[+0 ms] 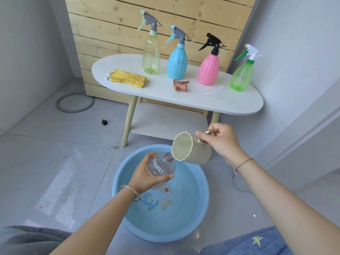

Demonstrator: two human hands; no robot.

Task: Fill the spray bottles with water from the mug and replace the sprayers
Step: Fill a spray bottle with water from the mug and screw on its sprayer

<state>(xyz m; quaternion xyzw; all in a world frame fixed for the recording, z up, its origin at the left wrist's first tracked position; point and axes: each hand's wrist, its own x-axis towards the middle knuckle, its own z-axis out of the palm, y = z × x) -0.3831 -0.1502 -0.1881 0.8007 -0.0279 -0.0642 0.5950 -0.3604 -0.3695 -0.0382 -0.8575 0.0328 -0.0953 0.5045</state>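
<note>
Over blue basin, fingers around bottle and mug.

Left hand wrapped around clear bottle, wrist bent inward. Right hand grips tilted mug by its handle, forearm extended.

The one view comes from the person's head and looks forward and steeply down along both forearms. The left hand and the right hand sit close to the lens at mid-frame, above a blue basin on the floor. The white table stands farther off in the upper half, with the wooden wall behind it. The wide lens tilts straight edges near the sides.
</note>
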